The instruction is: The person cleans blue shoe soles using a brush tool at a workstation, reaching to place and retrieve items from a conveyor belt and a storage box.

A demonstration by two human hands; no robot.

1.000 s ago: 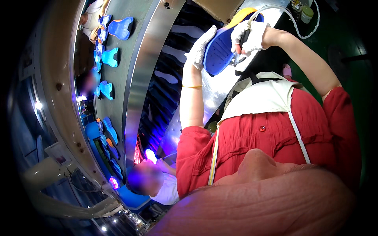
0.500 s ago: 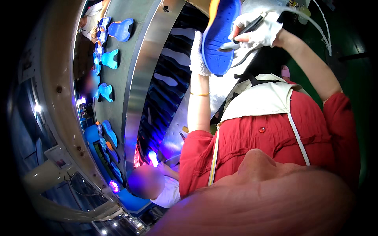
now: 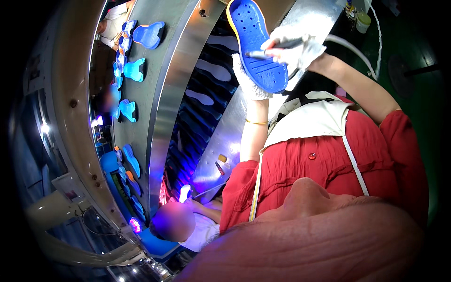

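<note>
A blue shoe sole (image 3: 256,35) with an orange edge and small holes is held up, tilted, in front of me. My left hand (image 3: 248,80), in a white glove, is closed around its left side and underside, the fingers partly hidden behind it. In my white-gloved right hand (image 3: 296,49) is a brush (image 3: 257,54), gripped by its dark handle. The brush tip lies against the middle of the sole's upper face. A pale hose (image 3: 352,49) runs away from beside the right hand.
To the left, a dark conveyor belt (image 3: 143,96) carries several blue soles (image 3: 134,70). Pale sole shapes (image 3: 213,69) lie between it and the metal table (image 3: 206,164), which bears a yellow block (image 3: 222,158). Another person's arm (image 3: 209,211) shows at lower left.
The sole has come lower and turned, showing more of its upper end. The brush has moved left and up across it, still in my right hand.
</note>
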